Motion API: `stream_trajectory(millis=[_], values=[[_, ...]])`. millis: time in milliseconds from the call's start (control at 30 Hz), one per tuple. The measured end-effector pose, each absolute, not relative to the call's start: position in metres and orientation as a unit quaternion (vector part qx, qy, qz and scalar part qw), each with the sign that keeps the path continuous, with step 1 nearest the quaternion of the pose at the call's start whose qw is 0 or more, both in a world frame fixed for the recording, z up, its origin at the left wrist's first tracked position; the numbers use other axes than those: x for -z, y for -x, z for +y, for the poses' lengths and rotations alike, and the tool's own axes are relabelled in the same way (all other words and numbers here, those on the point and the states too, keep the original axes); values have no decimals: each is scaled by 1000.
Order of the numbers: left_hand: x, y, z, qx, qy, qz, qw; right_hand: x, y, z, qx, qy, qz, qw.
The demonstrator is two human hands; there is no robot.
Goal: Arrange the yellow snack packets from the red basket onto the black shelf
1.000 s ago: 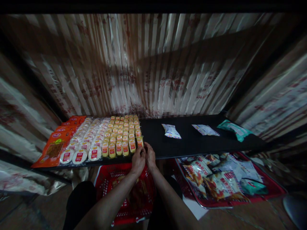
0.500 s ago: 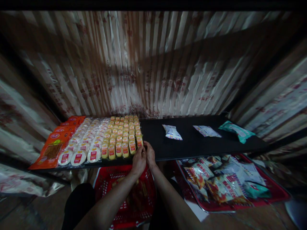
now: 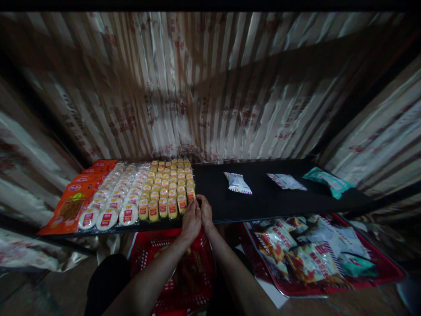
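Rows of small wrapped yellow cakes (image 3: 163, 206) with red and white labels stand on a black shelf (image 3: 245, 210). At the front right corner of these rows, my left hand (image 3: 191, 223) has its fingers closed on the end wrapped cake (image 3: 190, 193), whose lower part they hide. My right hand (image 3: 205, 211) presses in from the right side, fingers bent against the same cake and touching the left hand. Round white wrapped cakes (image 3: 107, 218) lie in rows to the left, beside orange snack packets (image 3: 71, 204).
Two white packets (image 3: 239, 183) (image 3: 287, 181) and a teal packet (image 3: 330, 181) lie spaced along the right of the shelf. Below are a red basket (image 3: 140, 245) between my legs and another red basket (image 3: 390, 267) full of snack bags. Patterned shiny sheeting (image 3: 210, 87) hangs behind.
The view has shifted slightly. Both hands stay at the same corner of the yellow cakes, with almost no visible movement.
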State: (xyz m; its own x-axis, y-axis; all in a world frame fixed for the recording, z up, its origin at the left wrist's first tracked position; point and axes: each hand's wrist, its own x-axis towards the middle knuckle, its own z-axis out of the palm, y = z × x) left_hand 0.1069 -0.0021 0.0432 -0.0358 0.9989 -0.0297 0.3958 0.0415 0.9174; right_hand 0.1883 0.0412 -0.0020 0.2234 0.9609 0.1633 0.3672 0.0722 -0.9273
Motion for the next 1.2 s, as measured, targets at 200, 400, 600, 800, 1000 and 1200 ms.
stream_trajectory(millis=[200,400,600,800,1000,1200], values=[[-44,-108,-1,-376,-587,611,374,4,-190,40,-246,598,-596,475],[-41,-112,2,-333,-616,624,347,1,-193,40,-251,595,-593,481],[-41,-114,2,-312,-626,630,337,-2,-197,39,-264,559,-597,511],[-40,-115,3,-338,-624,620,335,4,-193,50,-284,584,-556,518],[-40,-114,4,-361,-607,617,347,11,-192,64,-319,555,-578,505],[-41,-112,2,-363,-609,607,359,16,-194,69,-308,561,-588,494]])
